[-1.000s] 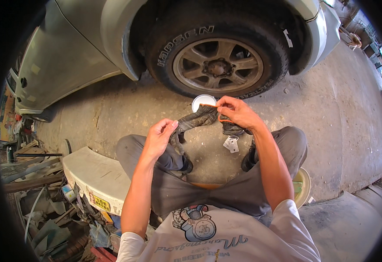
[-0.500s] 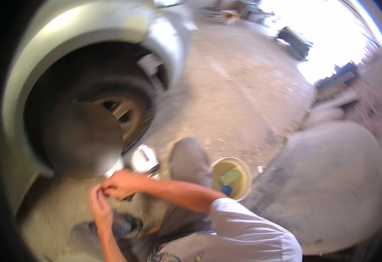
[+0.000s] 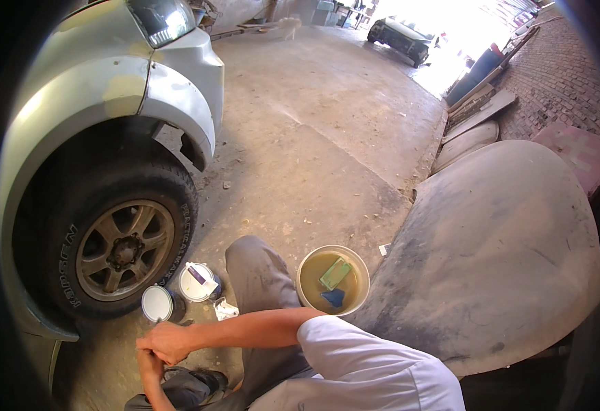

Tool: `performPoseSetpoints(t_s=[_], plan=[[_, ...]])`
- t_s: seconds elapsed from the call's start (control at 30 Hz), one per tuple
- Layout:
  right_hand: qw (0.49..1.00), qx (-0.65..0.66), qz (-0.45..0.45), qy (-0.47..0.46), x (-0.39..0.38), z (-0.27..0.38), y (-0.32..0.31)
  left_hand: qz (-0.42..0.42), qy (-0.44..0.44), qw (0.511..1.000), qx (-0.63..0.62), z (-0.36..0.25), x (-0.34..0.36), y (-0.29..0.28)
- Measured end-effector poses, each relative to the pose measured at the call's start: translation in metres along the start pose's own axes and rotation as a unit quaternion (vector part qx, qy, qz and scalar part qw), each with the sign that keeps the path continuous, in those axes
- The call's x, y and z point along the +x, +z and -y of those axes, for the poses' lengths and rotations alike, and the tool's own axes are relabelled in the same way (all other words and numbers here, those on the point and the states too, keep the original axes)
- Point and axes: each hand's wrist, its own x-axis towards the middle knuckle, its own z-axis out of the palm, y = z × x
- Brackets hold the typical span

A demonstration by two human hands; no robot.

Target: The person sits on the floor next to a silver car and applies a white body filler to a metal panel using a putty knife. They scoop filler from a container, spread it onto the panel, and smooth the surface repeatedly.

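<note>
Our right hand [image 3: 166, 341] and left hand [image 3: 150, 363] meet low beside the wheel [image 3: 125, 250], fingers curled shut; we cannot tell what they grip. Two white tins [image 3: 180, 291] stand just above on the floor [image 3: 327, 157].

Both hands meet low at the frame's lower left. The right hand [image 3: 168, 340] reaches across the body on a bare, nearly level forearm, its fingers [image 3: 150, 342] curled shut. The left hand [image 3: 150, 362] sits just beneath, touching it, its grip apparently closed though mostly hidden.
</note>
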Motion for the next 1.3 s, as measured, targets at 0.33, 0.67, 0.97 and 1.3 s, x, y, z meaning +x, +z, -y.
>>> performPoseSetpoints(t_s=[0.33, 0.67, 0.97, 1.3], plan=[[0.995, 0.048, 0.034, 0.079, 0.012, -0.003, 0.014, -0.070, -0.117, 0.923, -0.359, 0.000, 0.020, -0.050], [0.994, 0.034, -0.048, 0.091, 0.008, -0.001, 0.008, -0.057, -0.231, 0.900, -0.365, 0.070, 0.026, 0.008], [0.997, -0.055, 0.036, 0.041, 0.002, 0.022, 0.031, -0.101, -0.148, 0.842, -0.510, 0.008, 0.017, -0.006], [0.995, 0.080, -0.064, -0.022, -0.004, 0.039, 0.028, -0.073, -0.118, 0.800, -0.584, -0.040, 0.041, -0.011]])
